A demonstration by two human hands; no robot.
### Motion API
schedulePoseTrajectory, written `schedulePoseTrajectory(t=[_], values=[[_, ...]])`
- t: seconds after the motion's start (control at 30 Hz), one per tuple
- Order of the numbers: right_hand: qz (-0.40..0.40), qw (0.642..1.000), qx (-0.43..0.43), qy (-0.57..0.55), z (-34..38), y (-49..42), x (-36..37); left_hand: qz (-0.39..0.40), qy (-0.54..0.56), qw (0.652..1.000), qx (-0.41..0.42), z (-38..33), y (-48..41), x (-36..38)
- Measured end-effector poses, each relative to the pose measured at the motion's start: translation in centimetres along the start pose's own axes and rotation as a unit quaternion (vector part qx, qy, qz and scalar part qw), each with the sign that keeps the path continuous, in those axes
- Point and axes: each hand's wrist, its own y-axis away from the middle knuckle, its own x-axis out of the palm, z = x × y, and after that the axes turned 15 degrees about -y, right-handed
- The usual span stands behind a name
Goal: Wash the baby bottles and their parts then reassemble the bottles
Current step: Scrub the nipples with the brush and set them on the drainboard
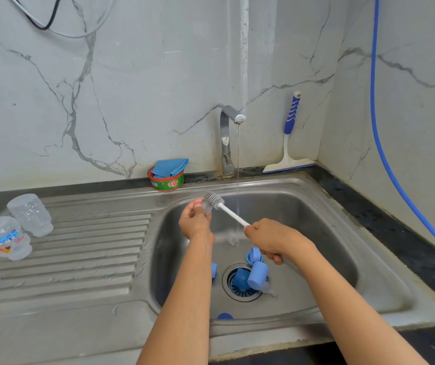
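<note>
Over the sink [316,233], the person's left hand [195,222] is pinching a small clear teat [207,208] between curled fingertips and thumb, and the bristled head of the bottle brush [227,210] is touching it. The right hand [271,239] is gripping the brush's white handle in a closed fist. A thin stream of water [237,167] is running from the tap [225,138] just beside the brush. Blue caps [258,275] are lying around the drain [240,291] in the basin. Two clear bottles [30,214] are standing upside down on the drainboard [79,259], well to the left.
</note>
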Motion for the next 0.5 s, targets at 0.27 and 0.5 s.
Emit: schedulePoseTrajectory(t=[0.27,0.5], values=[[0.031,0.999,-0.023,-0.021,0.13,0.05,0.31,0.03,0.013,0.999,0.006,-0.39,-0.05,0.15],[0.023,1.0,-0.005,-0.016,0.01,0.23,0.09,0.022,0.021,0.999,-0.022,0.06,-0.63,-0.18]])
